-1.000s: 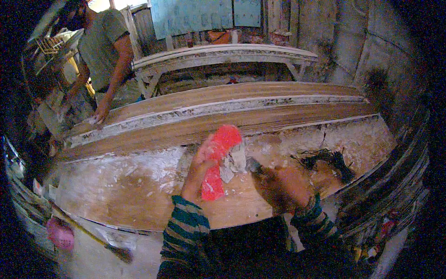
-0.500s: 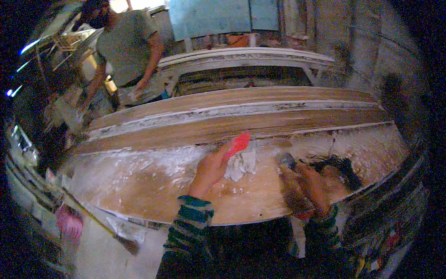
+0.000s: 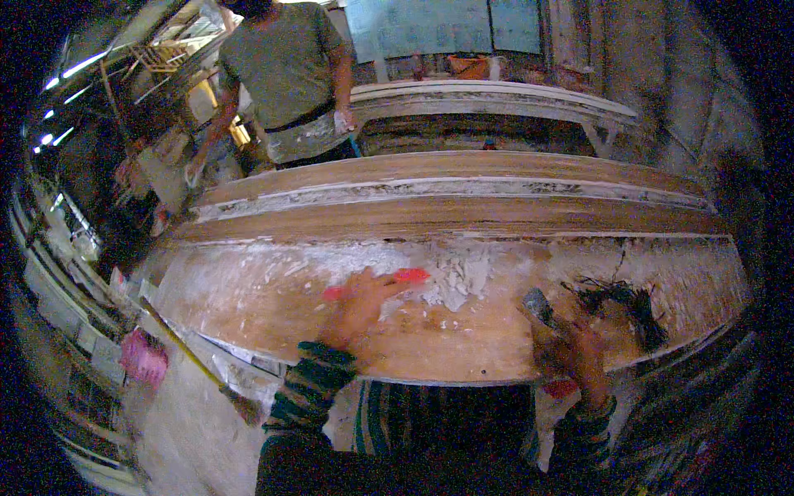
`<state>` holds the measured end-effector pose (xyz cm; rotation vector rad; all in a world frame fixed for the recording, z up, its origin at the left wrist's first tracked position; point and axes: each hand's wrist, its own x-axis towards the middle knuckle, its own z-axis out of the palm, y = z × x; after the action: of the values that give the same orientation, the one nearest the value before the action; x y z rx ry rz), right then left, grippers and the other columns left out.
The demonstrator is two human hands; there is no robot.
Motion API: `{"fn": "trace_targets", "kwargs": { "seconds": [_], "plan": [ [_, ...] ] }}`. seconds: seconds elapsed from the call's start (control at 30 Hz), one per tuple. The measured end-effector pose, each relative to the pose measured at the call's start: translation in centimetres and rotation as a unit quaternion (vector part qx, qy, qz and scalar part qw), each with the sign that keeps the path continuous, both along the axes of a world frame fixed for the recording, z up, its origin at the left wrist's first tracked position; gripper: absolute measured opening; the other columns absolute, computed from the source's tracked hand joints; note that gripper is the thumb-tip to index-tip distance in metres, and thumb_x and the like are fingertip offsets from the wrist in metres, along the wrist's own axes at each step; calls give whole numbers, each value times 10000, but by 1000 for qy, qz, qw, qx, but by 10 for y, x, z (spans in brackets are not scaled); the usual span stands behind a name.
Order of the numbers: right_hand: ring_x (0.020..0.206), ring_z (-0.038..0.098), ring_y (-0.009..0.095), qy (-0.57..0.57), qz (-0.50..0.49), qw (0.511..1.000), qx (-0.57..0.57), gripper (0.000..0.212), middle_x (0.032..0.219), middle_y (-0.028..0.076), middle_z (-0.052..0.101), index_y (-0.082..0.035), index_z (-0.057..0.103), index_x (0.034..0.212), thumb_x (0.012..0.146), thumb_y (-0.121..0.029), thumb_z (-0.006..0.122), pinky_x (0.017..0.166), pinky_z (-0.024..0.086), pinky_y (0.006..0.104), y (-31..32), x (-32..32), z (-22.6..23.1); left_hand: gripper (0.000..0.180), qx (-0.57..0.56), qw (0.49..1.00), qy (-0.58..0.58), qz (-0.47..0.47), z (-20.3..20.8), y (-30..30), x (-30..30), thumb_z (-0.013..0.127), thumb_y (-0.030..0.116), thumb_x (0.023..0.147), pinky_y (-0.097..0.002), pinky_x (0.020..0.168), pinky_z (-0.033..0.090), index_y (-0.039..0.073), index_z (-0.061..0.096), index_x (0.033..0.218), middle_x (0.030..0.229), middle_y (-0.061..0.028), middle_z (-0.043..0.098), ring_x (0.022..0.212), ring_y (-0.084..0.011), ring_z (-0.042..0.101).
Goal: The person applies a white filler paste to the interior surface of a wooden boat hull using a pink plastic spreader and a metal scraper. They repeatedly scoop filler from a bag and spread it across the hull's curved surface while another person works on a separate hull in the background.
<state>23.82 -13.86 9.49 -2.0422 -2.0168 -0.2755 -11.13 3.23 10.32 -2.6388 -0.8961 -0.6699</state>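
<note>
My left hand [image 3: 357,304] is closed on a red scraper [image 3: 410,276], pressed near the surface of a long wooden panel [image 3: 447,351]. Red shows on both sides of the fingers. Just right of it lies a rough patch of whitish putty [image 3: 459,277], with more smeared to the left. Over the panel's right part, my right hand [image 3: 584,351] grips a tool with a grey blade-like end [image 3: 537,304], perhaps a putty knife; the fingers hide its handle. A tangle of dark strands [image 3: 637,304] lies beyond that hand.
Across the panel, a person [image 3: 285,78] stands at the far left. A pale frame [image 3: 488,99] stands behind it. At the near left are a long yellow-handled tool [image 3: 186,349] and a pink bundle [image 3: 144,357]. A small red thing [image 3: 560,388] shows below my right hand.
My left hand has moved left and flattened the red scraper toward the panel, away from the putty patch. The view has shifted, so the person stands farther right in it.
</note>
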Motion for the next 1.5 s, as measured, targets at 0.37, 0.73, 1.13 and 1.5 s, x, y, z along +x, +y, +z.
{"fn": "trace_targets", "kwargs": {
  "seconds": [0.37,0.73,1.13,1.5],
  "plan": [
    [923,602,374,109,-87,989,-41,409,1027,177,633,-120,524,1231,843,-241,575,801,481,468,24,15,-14,691,-54,991,-115,-30,6,-8,49,526,-50,680,-387,708,483,181,504,1332,1107,-95,642,761,-304,541],
    [841,626,406,170,-120,975,-82,430,945,192,657,-118,506,1233,846,-290,585,736,497,492,15,45,-14,688,19,985,-147,-93,-52,24,166,537,-17,684,-401,698,481,208,502,1333,1153,-31,625,761,-254,536],
    [767,634,409,170,-136,968,-125,415,853,199,656,-126,520,1224,836,-258,580,659,496,495,3,38,-20,687,-48,985,-118,-117,-56,16,152,552,-14,681,-414,781,476,266,528,1308,1142,-37,609,868,-269,546],
    [708,631,389,103,-153,973,-141,393,767,197,639,-138,554,1208,816,-174,565,585,484,482,29,25,-3,687,-41,987,-122,-99,-54,13,148,553,-14,686,-426,791,480,263,519,1315,1118,-41,602,885,-279,543]
  ]
}}
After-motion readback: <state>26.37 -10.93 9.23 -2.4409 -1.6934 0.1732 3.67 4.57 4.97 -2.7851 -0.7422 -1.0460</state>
